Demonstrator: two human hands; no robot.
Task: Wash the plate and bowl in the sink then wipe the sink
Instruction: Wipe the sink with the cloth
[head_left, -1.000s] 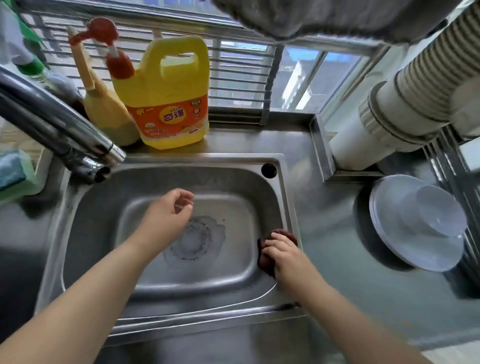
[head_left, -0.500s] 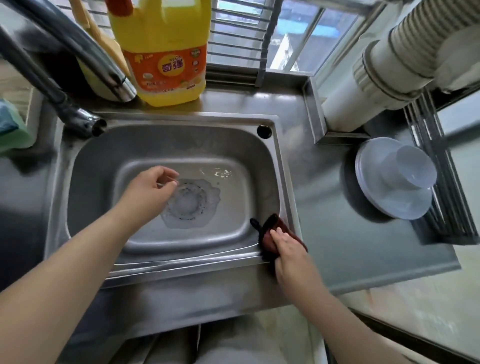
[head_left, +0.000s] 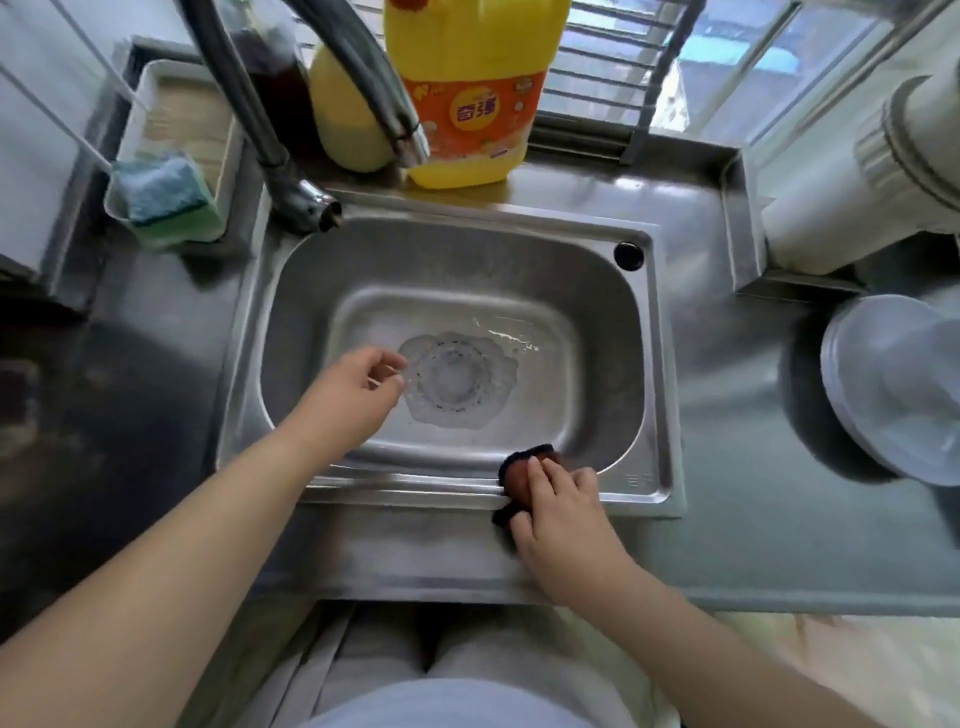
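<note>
Right hand (head_left: 558, 512) presses a cloth (head_left: 524, 467) on the sink (head_left: 657, 364) near rim; left hand (head_left: 353, 389), loosely curled, holds nothing. Wet steel could let the cloth slip.

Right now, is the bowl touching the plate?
Touching. The head view shows the bowl sitting upside down on the plate, no gap between them.

A steel counter (head_left: 753, 467) fills the scene. At the far side a barred window (head_left: 649, 62) lets in daylight. A yellow detergent jug (head_left: 467, 93) stands on the far ledge. A pale ribbed duct (head_left: 883, 156) runs at far right.
</note>
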